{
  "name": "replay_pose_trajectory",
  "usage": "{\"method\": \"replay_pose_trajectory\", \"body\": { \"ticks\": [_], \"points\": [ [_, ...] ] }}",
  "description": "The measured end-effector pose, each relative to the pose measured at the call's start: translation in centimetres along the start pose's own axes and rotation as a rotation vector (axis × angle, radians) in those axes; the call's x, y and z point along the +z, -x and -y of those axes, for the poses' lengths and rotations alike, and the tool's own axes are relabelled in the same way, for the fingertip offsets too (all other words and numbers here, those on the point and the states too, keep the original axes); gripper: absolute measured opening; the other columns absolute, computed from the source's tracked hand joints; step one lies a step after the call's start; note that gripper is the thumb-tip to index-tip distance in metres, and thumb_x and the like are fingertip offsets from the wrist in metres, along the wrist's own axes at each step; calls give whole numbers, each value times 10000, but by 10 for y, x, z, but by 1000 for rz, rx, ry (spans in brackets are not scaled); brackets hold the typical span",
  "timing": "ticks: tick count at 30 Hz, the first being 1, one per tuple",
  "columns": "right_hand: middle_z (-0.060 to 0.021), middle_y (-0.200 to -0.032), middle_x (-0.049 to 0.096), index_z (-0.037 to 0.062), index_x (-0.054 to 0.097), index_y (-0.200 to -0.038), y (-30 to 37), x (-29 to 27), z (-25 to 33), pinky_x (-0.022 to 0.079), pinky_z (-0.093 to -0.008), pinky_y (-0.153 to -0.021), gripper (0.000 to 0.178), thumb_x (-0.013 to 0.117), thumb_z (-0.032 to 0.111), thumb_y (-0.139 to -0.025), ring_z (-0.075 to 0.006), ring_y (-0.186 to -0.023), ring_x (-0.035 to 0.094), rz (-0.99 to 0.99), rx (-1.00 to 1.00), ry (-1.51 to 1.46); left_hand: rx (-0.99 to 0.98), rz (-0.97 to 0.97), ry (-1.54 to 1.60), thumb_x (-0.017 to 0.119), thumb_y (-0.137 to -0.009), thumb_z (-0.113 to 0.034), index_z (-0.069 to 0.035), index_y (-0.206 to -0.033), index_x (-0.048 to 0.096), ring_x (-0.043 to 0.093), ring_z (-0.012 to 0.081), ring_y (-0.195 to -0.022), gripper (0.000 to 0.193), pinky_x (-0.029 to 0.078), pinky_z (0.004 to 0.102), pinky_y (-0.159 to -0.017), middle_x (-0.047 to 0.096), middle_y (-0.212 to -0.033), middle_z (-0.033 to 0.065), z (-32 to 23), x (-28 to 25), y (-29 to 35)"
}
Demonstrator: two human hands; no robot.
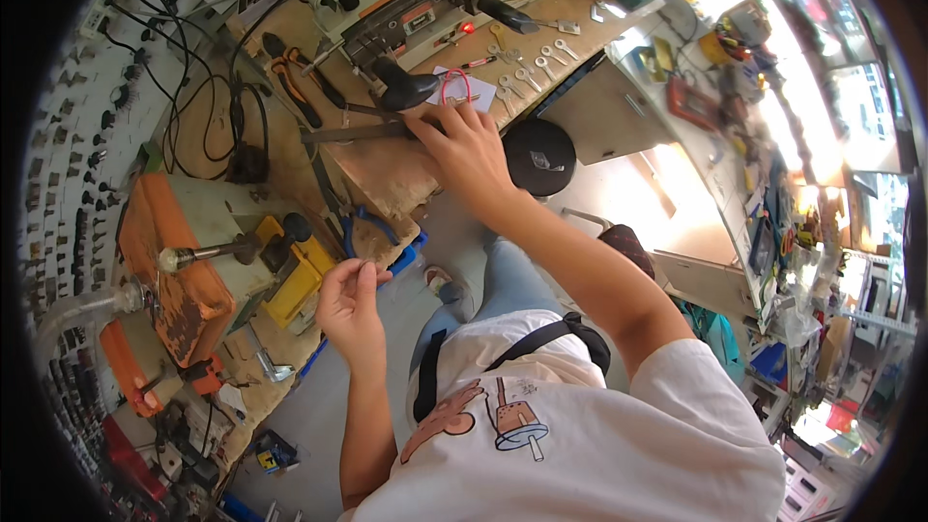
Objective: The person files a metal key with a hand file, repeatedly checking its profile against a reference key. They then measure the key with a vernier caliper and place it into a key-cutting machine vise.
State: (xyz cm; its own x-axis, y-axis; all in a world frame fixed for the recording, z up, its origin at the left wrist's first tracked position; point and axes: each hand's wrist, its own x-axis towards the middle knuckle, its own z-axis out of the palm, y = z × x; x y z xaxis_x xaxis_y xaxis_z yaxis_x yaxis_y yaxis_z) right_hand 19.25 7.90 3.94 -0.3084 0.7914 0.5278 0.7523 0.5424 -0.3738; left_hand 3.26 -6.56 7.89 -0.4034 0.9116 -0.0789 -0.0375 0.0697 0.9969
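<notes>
My right hand (464,153) reaches over the bench edge, its fingers bent and closed at one end of a long, dark flat file (356,133). Just beyond those fingers, a key on a pink-red ring (455,85) lies on a small white paper (480,93). The black knob (403,87) of a key-cutting machine (411,24) stands close by. Lower down, my left hand (354,307) is held up in front of the bench, thumb and fingers pinched together; anything between them is hidden or too small to name. Blue-handled pliers (370,224) lie above it.
Several loose keys (527,73) lie beside the machine. Orange-and-black pliers (290,82) rest farther left. An orange-and-yellow machine (179,271) occupies the left bench, near tangled black cables (198,101). A round black stool (539,157) stands right of my right hand.
</notes>
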Motion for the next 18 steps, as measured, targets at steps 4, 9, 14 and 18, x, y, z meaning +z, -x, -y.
{"method": "replay_pose_trajectory", "body": {
  "ticks": [4, 9, 14, 18],
  "points": [
    [-53, -763, 614, 29, 624, -1006, 26, -57, 12, 460, -296, -608, 210, 637, 165, -847, -175, -659, 562, 377, 583, -870, 385, 67, -538, 628, -822, 24, 33, -894, 610, 638, 213, -718, 75, 525, 301, -669, 638, -839, 118, 7, 40, -13],
    [-50, -808, 638, -39, 615, -977, 31, -86, -42, 470, -227, -629, 169, 578, 110, -906, -100, -689, 574, 474, 926, -1296, 687, 200, -679, 703, -715, 50, 21, -899, 632, 637, 252, -724, 199, 510, 299, -628, 630, -839, 126, 0, 123, -24],
    [-96, -840, 648, -34, 633, -934, 15, -118, -95, 487, -264, -670, 111, 603, 50, -868, -137, -751, 611, 527, 730, -1128, -40, 219, -124, 683, -768, 23, 35, -919, 614, 640, 164, -725, 166, 523, 264, -627, 650, -850, 98, -10, 177, -23],
    [-109, -824, 644, -1, 658, -903, -3, -116, -116, 471, -290, -626, 116, 665, 56, -802, -213, -703, 608, 620, 364, -982, -405, 173, 25, 636, -838, -12, 48, -902, 597, 624, 125, -683, 96, 513, 243, -614, 648, -807, 82, -12, 183, -22]
  ]
}}
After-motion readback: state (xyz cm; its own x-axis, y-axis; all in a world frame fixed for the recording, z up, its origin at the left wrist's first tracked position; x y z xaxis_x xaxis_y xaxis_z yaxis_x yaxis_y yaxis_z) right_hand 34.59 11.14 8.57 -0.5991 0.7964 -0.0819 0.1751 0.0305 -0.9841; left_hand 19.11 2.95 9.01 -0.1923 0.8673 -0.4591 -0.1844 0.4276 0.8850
